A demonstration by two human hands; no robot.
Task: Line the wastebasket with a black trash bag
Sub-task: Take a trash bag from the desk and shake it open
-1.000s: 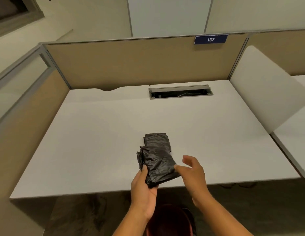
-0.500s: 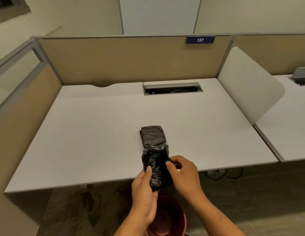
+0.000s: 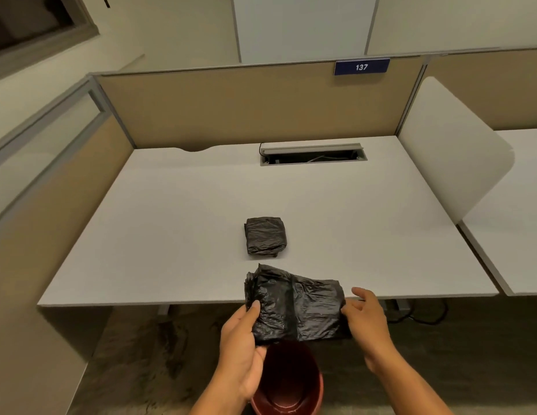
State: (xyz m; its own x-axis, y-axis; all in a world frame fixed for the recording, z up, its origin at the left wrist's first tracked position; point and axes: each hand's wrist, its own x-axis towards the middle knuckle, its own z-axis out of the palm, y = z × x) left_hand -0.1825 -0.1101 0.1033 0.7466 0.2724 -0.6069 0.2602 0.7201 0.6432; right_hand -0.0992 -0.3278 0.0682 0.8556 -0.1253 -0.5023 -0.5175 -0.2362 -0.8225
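Observation:
I hold a black trash bag, partly unfolded into a wide strip, in the air just in front of the desk's near edge. My left hand grips its left end with the thumb on top. My right hand pinches its right end. Directly below, on the floor, stands a dark red wastebasket, open and unlined, its left side hidden by my left wrist. A second black bag, still folded into a small square, lies on the white desk beyond my hands.
Tan partition panels close the desk at the back and left. A cable slot is open at the desk's rear. A white rounded divider stands at the right, with another desk past it. Cables hang under the desk's right end.
The bag has been lifted off the folded one and pulled apart sideways from a tight bundle into a wide strip. My hands moved apart and back from the desk; the wastebasket came further into view.

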